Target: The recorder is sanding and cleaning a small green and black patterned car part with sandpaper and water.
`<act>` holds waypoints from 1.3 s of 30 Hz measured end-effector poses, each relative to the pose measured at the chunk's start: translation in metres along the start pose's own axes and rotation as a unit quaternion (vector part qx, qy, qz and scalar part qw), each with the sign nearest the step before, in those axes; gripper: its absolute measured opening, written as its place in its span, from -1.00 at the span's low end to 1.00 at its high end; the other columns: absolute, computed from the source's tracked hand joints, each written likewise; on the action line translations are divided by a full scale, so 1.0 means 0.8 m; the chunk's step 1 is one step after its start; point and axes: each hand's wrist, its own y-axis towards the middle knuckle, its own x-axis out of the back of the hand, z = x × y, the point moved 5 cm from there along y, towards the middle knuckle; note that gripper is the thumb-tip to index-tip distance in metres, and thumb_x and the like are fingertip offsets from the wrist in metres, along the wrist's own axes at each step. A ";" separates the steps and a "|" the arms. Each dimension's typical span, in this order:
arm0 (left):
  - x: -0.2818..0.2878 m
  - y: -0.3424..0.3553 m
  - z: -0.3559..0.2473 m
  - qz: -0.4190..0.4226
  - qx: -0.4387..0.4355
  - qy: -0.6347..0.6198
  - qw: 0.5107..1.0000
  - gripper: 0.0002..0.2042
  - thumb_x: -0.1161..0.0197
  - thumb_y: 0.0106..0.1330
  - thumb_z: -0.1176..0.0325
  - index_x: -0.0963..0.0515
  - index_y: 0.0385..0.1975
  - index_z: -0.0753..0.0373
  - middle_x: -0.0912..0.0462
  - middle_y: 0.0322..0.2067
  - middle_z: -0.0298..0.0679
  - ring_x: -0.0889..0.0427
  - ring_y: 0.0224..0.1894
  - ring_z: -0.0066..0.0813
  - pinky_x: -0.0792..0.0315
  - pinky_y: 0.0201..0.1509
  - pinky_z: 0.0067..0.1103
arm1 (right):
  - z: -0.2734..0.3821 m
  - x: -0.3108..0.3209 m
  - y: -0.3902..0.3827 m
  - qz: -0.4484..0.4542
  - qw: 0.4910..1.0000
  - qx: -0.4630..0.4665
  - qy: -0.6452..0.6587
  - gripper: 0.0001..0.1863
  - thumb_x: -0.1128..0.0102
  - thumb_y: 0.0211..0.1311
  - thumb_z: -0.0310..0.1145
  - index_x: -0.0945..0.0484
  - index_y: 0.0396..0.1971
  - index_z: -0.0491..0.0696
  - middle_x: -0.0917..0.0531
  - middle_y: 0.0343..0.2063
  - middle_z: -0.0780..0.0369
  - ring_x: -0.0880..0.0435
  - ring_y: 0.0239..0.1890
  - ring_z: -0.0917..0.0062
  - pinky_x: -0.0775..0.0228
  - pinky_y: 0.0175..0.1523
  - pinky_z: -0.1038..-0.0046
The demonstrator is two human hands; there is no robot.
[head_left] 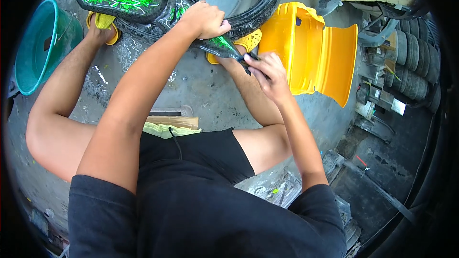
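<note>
Grey floor bears a teal bucket, dark patch inside. Across a tire lies the green-patterned black panel: my left hand curls over it, grip hidden; my right hand pinches something dark at the tip.

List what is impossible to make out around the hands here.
In the head view:
Small dark object in the bare right hand: partly covered by that hand, so its kind is unclear.
Bare left hand: its back hides the fingertips, leaving the grip unclear.
Long black panel with green markings: middle partly covered by the left hand.
Black rubber tyre: cut off by the upper edge.
</note>
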 end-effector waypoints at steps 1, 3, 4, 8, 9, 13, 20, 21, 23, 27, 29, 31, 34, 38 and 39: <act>-0.001 -0.003 -0.002 -0.009 -0.005 -0.001 1.000 -0.54 0.07 0.20 0.04 -0.63 -0.58 0.31 -0.65 -0.47 0.05 -0.64 -0.35 -0.01 -0.45 -0.05 -0.29 | -0.006 0.001 -0.017 -0.003 1.000 -0.002 0.018 -0.64 -0.35 -0.05 -0.58 -0.67 -0.15 -0.09 -0.56 -0.39 0.15 -0.50 -0.29 0.27 -0.33 -0.11 0.36; 0.001 -0.003 -0.003 -0.018 -0.011 -0.002 1.000 -0.53 0.07 0.22 0.04 -0.60 -0.61 0.33 -0.63 -0.51 0.06 -0.60 -0.38 0.00 -0.40 -0.03 -0.30 | -0.001 0.006 -0.021 0.003 1.000 -0.009 -0.007 -0.64 -0.34 -0.05 -0.58 -0.67 -0.14 -0.09 -0.56 -0.38 0.15 -0.50 -0.28 0.28 -0.33 -0.11 0.36; 0.002 0.000 -0.003 -0.018 -0.006 -0.012 1.000 -0.53 0.07 0.22 0.04 -0.60 -0.61 0.33 -0.63 -0.51 0.06 -0.60 -0.39 0.00 -0.40 -0.04 -0.30 | 0.001 0.008 -0.021 0.010 0.999 -0.016 -0.031 -0.64 -0.34 -0.04 -0.57 -0.66 -0.14 -0.09 -0.56 -0.38 0.15 -0.50 -0.28 0.28 -0.33 -0.11 0.36; -0.001 -0.002 -0.003 0.000 -0.010 -0.005 1.000 -0.53 0.07 0.22 0.04 -0.60 -0.61 0.32 -0.63 -0.51 0.05 -0.60 -0.37 -0.01 -0.39 -0.02 -0.30 | 0.016 -0.010 0.018 0.016 0.997 0.036 -0.060 -0.63 -0.34 -0.03 -0.56 -0.66 -0.12 -0.07 -0.56 -0.38 0.16 -0.50 -0.28 0.28 -0.33 -0.11 0.35; -0.002 -0.003 -0.002 0.000 -0.009 -0.006 1.000 -0.53 0.07 0.22 0.04 -0.60 -0.61 0.32 -0.63 -0.51 0.05 -0.60 -0.37 -0.01 -0.39 -0.02 -0.30 | 0.015 -0.010 0.013 0.015 0.998 0.031 -0.046 -0.62 -0.34 -0.04 -0.57 -0.66 -0.12 -0.07 -0.56 -0.39 0.16 -0.51 -0.29 0.28 -0.33 -0.12 0.35; 0.004 -0.001 -0.006 -0.002 -0.005 -0.009 1.000 -0.54 0.06 0.20 0.04 -0.64 -0.58 0.30 -0.66 -0.47 0.04 -0.64 -0.33 0.00 -0.41 0.00 -0.27 | 0.001 0.003 -0.030 0.008 1.000 0.009 -0.028 -0.59 -0.33 -0.04 -0.56 -0.64 -0.09 -0.02 -0.56 -0.39 0.20 -0.51 -0.30 0.31 -0.32 -0.16 0.36; -0.003 -0.004 0.003 0.011 0.002 -0.008 1.000 -0.51 0.08 0.23 0.03 -0.62 -0.57 0.34 -0.64 -0.49 0.04 -0.62 -0.32 -0.02 -0.40 0.00 -0.29 | 0.019 -0.017 0.024 0.010 0.996 0.054 -0.068 -0.59 -0.33 -0.04 -0.55 -0.64 -0.09 -0.06 -0.55 -0.40 0.17 -0.49 -0.34 0.29 -0.33 -0.16 0.33; -0.002 -0.004 0.002 0.011 0.003 -0.009 1.000 -0.51 0.08 0.23 0.03 -0.62 -0.57 0.34 -0.64 -0.49 0.04 -0.62 -0.32 -0.02 -0.40 0.00 -0.29 | 0.015 -0.013 0.012 0.006 0.998 0.039 -0.053 -0.59 -0.33 -0.04 -0.56 -0.64 -0.08 -0.05 -0.55 -0.40 0.18 -0.49 -0.34 0.30 -0.33 -0.17 0.34; 0.000 -0.002 -0.003 0.009 0.001 -0.006 1.000 -0.53 0.07 0.19 0.03 -0.66 -0.52 0.31 -0.67 -0.45 0.04 -0.65 -0.30 0.01 -0.42 0.03 -0.26 | 0.010 -0.005 -0.011 0.003 0.999 0.025 -0.039 -0.59 -0.32 -0.04 -0.56 -0.64 -0.08 -0.04 -0.55 -0.41 0.19 -0.48 -0.34 0.31 -0.32 -0.18 0.34; 0.003 0.006 -0.009 0.005 -0.014 -0.011 1.000 -0.54 0.06 0.16 0.04 -0.68 -0.51 0.29 -0.68 -0.43 0.05 -0.66 -0.30 0.04 -0.43 0.06 -0.23 | 0.006 -0.007 -0.003 -0.019 0.998 0.011 -0.058 -0.59 -0.32 -0.03 -0.55 -0.64 -0.07 -0.02 -0.54 -0.42 0.21 -0.48 -0.34 0.31 -0.30 -0.20 0.35; 0.001 0.000 -0.006 0.008 -0.013 -0.006 1.000 -0.54 0.06 0.16 0.04 -0.68 -0.52 0.30 -0.68 -0.43 0.06 -0.67 -0.30 0.04 -0.43 0.06 -0.23 | 0.018 -0.025 0.025 0.027 0.995 0.023 -0.095 -0.60 -0.27 0.07 -0.45 -0.61 -0.03 0.06 -0.61 -0.14 0.24 -0.55 -0.12 0.34 -0.30 -0.10 0.37; -0.002 -0.003 0.001 0.008 0.005 -0.008 1.000 -0.54 0.05 0.16 0.04 -0.67 -0.53 0.30 -0.68 -0.43 0.06 -0.67 -0.32 0.04 -0.43 0.06 -0.23 | 0.021 -0.025 0.021 0.033 0.996 0.022 -0.085 -0.60 -0.27 0.06 -0.46 -0.61 -0.02 0.07 -0.61 -0.14 0.24 -0.54 -0.14 0.34 -0.30 -0.09 0.37; 0.000 -0.006 0.001 -0.018 -0.010 -0.002 1.000 -0.52 0.07 0.21 0.04 -0.61 -0.60 0.34 -0.64 -0.51 0.05 -0.62 -0.36 -0.02 -0.39 0.00 -0.30 | 0.011 -0.013 -0.008 0.008 0.997 0.036 -0.068 -0.60 -0.32 -0.02 -0.53 -0.64 -0.09 -0.01 -0.54 -0.41 0.21 -0.47 -0.34 0.30 -0.31 -0.20 0.34; 0.004 -0.001 -0.012 0.022 -0.019 -0.012 1.000 -0.51 0.08 0.22 0.02 -0.62 -0.60 0.34 -0.64 -0.50 0.05 -0.61 -0.36 -0.02 -0.39 0.01 -0.31 | 0.004 -0.007 -0.009 -0.019 0.998 -0.053 -0.028 -0.59 -0.32 -0.03 -0.55 -0.64 -0.08 -0.03 -0.56 -0.40 0.21 -0.48 -0.33 0.31 -0.32 -0.18 0.34; 0.002 -0.002 -0.008 0.010 -0.019 -0.005 1.000 -0.51 0.08 0.22 0.02 -0.62 -0.59 0.34 -0.64 -0.50 0.05 -0.61 -0.36 -0.02 -0.39 0.01 -0.31 | 0.014 -0.016 0.015 -0.019 0.999 -0.004 -0.036 -0.59 -0.32 -0.03 -0.55 -0.64 -0.08 -0.03 -0.55 -0.40 0.20 -0.47 -0.34 0.30 -0.32 -0.17 0.33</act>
